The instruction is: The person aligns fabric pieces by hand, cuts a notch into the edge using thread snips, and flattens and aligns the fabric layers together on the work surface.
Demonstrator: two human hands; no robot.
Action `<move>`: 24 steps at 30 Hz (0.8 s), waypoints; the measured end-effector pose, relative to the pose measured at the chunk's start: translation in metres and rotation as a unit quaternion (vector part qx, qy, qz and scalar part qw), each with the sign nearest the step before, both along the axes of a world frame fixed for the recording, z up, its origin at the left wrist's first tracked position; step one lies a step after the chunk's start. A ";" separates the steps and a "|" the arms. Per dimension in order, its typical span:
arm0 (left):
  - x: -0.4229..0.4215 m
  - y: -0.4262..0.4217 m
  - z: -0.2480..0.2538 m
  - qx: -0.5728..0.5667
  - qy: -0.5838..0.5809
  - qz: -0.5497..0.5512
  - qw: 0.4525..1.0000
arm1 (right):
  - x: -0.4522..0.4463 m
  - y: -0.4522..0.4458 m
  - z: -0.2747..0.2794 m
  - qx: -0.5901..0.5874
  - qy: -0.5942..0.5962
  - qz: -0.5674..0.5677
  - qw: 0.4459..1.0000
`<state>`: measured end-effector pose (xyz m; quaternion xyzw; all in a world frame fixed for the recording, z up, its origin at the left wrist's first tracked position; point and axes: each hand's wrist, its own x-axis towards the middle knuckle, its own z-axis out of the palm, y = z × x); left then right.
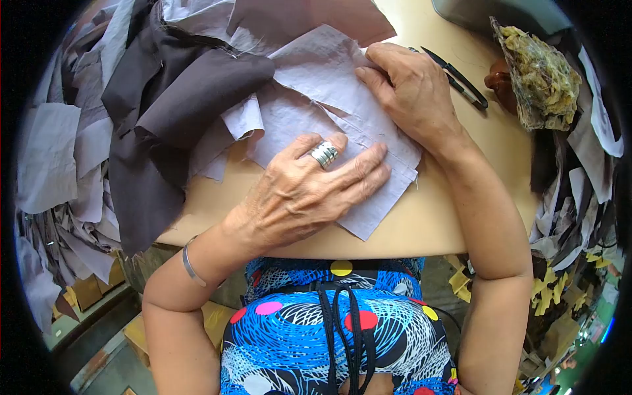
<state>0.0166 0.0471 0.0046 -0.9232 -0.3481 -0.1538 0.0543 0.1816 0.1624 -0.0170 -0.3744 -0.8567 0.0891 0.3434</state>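
A pale lilac cloth piece (316, 62) with seams lies on the tan table (428, 217) in front of me. Across its lower middle rests my left hand (309, 184), a wide silver ring on one finger, its fingers apart and stretched over the fabric. At the cloth's upper right edge is my right hand (415, 92), its fingers bent, with thumb and forefinger close together at the fabric. Whether they pinch an edge is hidden. Just right of this hand lie small black thread snips (461, 82).
Dark brown cloth (197, 85) is heaped at the left, beside hanging grey-lilac strips (49, 158). A mauve cloth (309, 20) lies at the back. At the right are a yellowish fibrous lump (543, 79) and more hanging scraps (586, 158).
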 end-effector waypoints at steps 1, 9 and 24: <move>-0.003 0.000 0.001 -0.009 -0.012 -0.017 1.000 | 0.001 0.000 0.001 0.000 -0.010 0.000 1.000; -0.028 0.010 -0.010 0.032 -0.059 0.052 0.996 | -0.003 0.000 0.002 0.020 -0.003 -0.011 1.000; -0.019 0.007 -0.013 0.057 -0.009 0.118 0.991 | -0.003 0.002 0.000 0.004 -0.010 -0.028 1.000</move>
